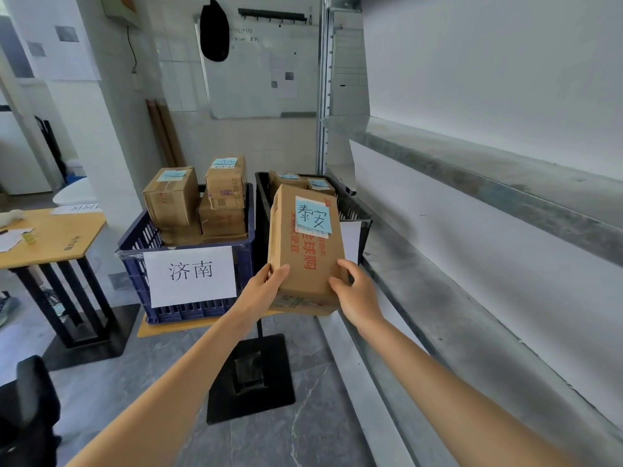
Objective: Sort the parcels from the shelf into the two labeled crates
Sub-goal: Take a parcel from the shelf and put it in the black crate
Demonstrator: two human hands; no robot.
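Observation:
I hold a long cardboard parcel (303, 251) with red print and a blue note reading 泰安, lifted in front of the black crate (354, 207). My left hand (266, 284) grips its near left corner and my right hand (354, 291) grips its near right side. The black crate holds two small parcels (300, 180) with blue notes. Left of it, the blue crate (188, 247) carries a white sign 济南 and is piled with several cardboard parcels (202, 197). The metal shelf (505, 197) runs along the right and shows no parcels.
Both crates stand on a small wooden table with a black pedestal base (249, 375). A wooden table (50, 237) with papers stands at the left. A black chair (27, 409) is at the lower left. A whiteboard (256, 72) hangs on the back wall.

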